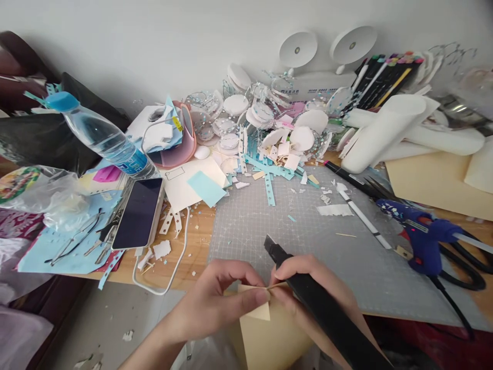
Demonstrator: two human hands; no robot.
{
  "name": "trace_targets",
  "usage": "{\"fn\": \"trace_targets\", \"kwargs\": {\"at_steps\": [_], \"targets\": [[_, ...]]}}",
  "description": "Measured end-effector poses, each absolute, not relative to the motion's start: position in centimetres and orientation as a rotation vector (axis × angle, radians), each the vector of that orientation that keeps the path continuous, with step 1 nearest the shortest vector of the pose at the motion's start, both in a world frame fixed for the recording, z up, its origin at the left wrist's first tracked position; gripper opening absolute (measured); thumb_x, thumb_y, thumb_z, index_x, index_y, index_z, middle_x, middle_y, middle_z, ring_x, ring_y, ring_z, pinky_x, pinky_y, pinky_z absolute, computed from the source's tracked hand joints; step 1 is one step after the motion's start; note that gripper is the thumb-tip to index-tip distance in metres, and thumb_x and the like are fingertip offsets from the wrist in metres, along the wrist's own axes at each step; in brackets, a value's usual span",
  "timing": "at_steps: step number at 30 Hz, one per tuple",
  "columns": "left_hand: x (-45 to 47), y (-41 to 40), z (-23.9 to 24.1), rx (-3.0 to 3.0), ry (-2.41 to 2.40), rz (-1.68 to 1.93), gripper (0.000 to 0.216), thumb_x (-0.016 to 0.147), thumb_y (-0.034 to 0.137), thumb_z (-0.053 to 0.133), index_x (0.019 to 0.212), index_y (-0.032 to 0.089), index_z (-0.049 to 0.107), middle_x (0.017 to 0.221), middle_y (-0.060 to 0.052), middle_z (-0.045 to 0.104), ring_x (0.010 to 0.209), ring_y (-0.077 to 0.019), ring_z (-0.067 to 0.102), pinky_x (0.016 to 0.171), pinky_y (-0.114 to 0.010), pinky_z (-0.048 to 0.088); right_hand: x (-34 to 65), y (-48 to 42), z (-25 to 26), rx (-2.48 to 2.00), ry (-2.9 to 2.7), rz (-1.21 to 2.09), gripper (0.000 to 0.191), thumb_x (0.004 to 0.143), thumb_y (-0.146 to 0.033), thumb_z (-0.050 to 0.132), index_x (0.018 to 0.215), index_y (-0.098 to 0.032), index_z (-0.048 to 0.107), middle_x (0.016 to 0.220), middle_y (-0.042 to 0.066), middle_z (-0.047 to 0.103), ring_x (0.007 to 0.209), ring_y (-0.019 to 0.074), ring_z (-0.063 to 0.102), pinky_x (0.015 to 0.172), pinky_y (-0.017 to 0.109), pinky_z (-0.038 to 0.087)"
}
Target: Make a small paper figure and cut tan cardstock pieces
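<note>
My left hand [215, 300] pinches a small cream piece of paper [259, 307] between thumb and fingers at the near edge of the desk. My right hand [308, 293] pinches the same piece from the other side and also holds a long black utility knife [327, 308], whose tip points up and left over the grey cutting mat [308, 236]. Below the hands hangs a larger cream sheet [269, 341].
A blue glue gun [421, 236], black scissors [462, 262] and a white pen [364, 218] lie on the right. A phone [138, 213], a water bottle [103, 139] and glasses [73, 239] sit on the left. Paper scraps, white discs and markers [385, 77] crowd the back.
</note>
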State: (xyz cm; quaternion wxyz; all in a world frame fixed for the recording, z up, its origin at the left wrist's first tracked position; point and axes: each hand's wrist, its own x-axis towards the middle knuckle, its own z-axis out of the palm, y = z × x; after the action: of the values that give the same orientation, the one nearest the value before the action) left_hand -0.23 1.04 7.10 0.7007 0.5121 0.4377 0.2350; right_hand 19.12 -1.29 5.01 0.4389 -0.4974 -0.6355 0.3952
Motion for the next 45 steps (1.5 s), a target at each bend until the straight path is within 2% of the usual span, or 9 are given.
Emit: {"fn": "trace_targets", "kwargs": {"at_steps": [3, 6, 11, 15, 19, 26, 33, 37, 45], "targets": [[-0.1, 1.2, 6.5, 0.906, 0.932, 0.611, 0.026, 0.080, 0.041, 0.074, 0.068, 0.018, 0.070, 0.064, -0.001, 0.059, 0.063, -0.0124, 0.049, 0.062, -0.025, 0.039, 19.5, -1.1, 4.7, -1.254, -1.511, 0.966, 0.007, 0.086, -0.026, 0.068, 0.089, -0.029, 0.062, 0.077, -0.003, 0.070, 0.064, 0.0155, 0.068, 0.054, 0.022, 0.054], [-0.2, 1.6, 6.1, 0.794, 0.952, 0.746, 0.027, 0.078, 0.042, 0.077, 0.067, 0.018, 0.070, 0.066, -0.002, 0.062, 0.066, -0.0130, 0.053, 0.066, -0.024, 0.042, 19.8, -1.2, 4.5, -1.322, -1.387, 1.029, 0.011, 0.087, -0.030, 0.069, 0.092, -0.028, 0.059, 0.081, -0.001, 0.069, 0.063, 0.0153, 0.067, 0.055, 0.023, 0.054], [-0.7, 2.2, 6.1, 0.862, 1.065, 0.907, 0.021, 0.082, 0.042, 0.076, 0.083, 0.020, 0.074, 0.079, -0.002, 0.069, 0.075, -0.0134, 0.060, 0.074, -0.024, 0.048, 19.7, -0.7, 4.4, -1.349, -1.206, 0.993, 0.017, 0.087, -0.034, 0.069, 0.095, -0.027, 0.057, 0.083, 0.000, 0.068, 0.062, 0.0135, 0.064, 0.055, 0.022, 0.053], [-0.7, 2.3, 5.9, 0.932, 1.043, 0.801, 0.020, 0.081, 0.036, 0.077, 0.092, 0.020, 0.074, 0.082, -0.003, 0.071, 0.074, -0.0144, 0.064, 0.073, -0.026, 0.052, 19.8, -0.2, 4.0, -1.351, -1.173, 0.979, 0.019, 0.085, -0.036, 0.071, 0.096, -0.026, 0.057, 0.083, 0.000, 0.068, 0.061, 0.0135, 0.063, 0.054, 0.023, 0.053], [-0.7, 2.4, 5.4, 0.949, 1.091, 0.817, 0.016, 0.082, 0.033, 0.077, 0.086, 0.018, 0.073, 0.072, -0.001, 0.069, 0.066, -0.0117, 0.061, 0.066, -0.022, 0.050, 19.8, -0.2, 3.6, -1.356, -1.162, 0.995, 0.019, 0.087, -0.036, 0.070, 0.098, -0.026, 0.058, 0.085, 0.001, 0.068, 0.064, 0.0152, 0.065, 0.054, 0.024, 0.054], [-1.1, 2.7, 4.9, 1.005, 1.155, 0.891, 0.013, 0.086, 0.033, 0.074, 0.085, 0.019, 0.073, 0.077, 0.000, 0.071, 0.069, -0.0106, 0.061, 0.069, -0.021, 0.049, 19.9, 0.0, 3.5, -1.354, -1.195, 0.960, 0.015, 0.087, -0.035, 0.069, 0.095, -0.027, 0.059, 0.086, 0.001, 0.067, 0.073, 0.0160, 0.066, 0.064, 0.025, 0.057], [-1.8, 3.3, 5.3, 1.156, 1.299, 0.872, 0.024, 0.087, 0.042, 0.069, 0.086, 0.019, 0.073, 0.079, -0.002, 0.070, 0.075, -0.0148, 0.063, 0.074, -0.025, 0.050, 21.7, 0.8, 2.8, -1.376, -1.293, 0.911, 0.015, 0.089, -0.034, 0.068, 0.099, -0.027, 0.060, 0.089, 0.002, 0.068, 0.075, 0.0177, 0.068, 0.060, 0.026, 0.057], [-1.9, 3.1, 5.8, 1.272, 1.364, 0.880, 0.026, 0.088, 0.044, 0.066, 0.082, 0.019, 0.071, 0.074, -0.001, 0.067, 0.070, -0.0143, 0.061, 0.069, -0.024, 0.049, 22.3, 2.8, 2.6, -1.372, -1.381, 0.786, 0.015, 0.088, -0.035, 0.067, 0.096, -0.025, 0.060, 0.087, 0.002, 0.067, 0.074, 0.0188, 0.067, 0.064, 0.029, 0.057], [-0.2, 1.6, 4.5, 1.402, 1.345, 0.823, 0.027, 0.093, 0.037, 0.060, 0.114, 0.022, 0.070, 0.088, -0.003, 0.070, 0.081, -0.0166, 0.063, 0.074, -0.026, 0.050, 22.3, 4.9, 1.4, -1.381, -1.372, 0.753, 0.015, 0.087, -0.036, 0.067, 0.097, -0.025, 0.061, 0.089, 0.002, 0.065, 0.074, 0.0178, 0.063, 0.063, 0.029, 0.052]]}}
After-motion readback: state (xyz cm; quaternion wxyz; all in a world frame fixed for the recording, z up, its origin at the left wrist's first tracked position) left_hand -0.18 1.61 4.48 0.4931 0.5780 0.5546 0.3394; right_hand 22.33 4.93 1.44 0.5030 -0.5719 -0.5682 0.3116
